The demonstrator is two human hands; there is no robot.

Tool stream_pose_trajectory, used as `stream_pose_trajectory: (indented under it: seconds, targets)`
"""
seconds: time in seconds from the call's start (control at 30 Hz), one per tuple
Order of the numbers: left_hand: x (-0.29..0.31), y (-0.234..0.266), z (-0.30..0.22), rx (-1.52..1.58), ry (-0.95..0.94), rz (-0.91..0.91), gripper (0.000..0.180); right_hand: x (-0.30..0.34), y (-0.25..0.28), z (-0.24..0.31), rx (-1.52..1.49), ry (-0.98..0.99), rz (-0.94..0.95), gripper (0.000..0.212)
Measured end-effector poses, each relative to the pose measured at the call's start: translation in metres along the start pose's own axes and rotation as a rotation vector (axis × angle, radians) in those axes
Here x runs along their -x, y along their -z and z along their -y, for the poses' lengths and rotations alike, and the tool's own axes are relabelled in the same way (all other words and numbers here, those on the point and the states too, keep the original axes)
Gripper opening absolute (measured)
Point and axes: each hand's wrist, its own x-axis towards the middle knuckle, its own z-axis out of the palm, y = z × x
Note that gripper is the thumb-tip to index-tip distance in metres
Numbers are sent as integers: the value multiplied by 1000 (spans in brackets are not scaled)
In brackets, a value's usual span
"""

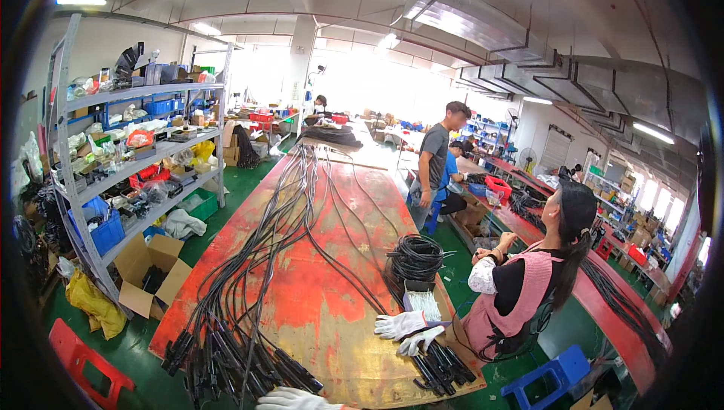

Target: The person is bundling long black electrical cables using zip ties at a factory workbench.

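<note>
Only one gloved hand (290, 399) visible, flat by black connectors (249, 365), grip unclear.

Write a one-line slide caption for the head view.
Gloved hand beside black cable bundles laid along a worn red workbench.

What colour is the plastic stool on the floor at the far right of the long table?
Blue; the blue plastic stool shows in the head view, right of the worn red table.

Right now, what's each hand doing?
Left hand: gloved, at the black cable ends, grip cannot be told.
Right hand: not in view.
</note>
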Motion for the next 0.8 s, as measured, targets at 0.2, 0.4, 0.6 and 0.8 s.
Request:
stream_pose_trajectory:
  seconds: [0.2, 0.4, 0.6, 0.8]
  targets:
    - [35, 8, -21, -462, -139, 22, 44, -74, -50, 8, 90, 242, 124, 51]
    - [41, 10, -36, -607, -50, 48, 55, -104, -80, -12, 165, 410, 308, 18]
    - [28, 27, -15, -747, -140, -326, 39, -164, -53, 35, 372, 575, 112, 11]
    - [-69, 6, -95, -239, -260, -264, 21, -178, 50, 16, 437, 538, -251, 8]
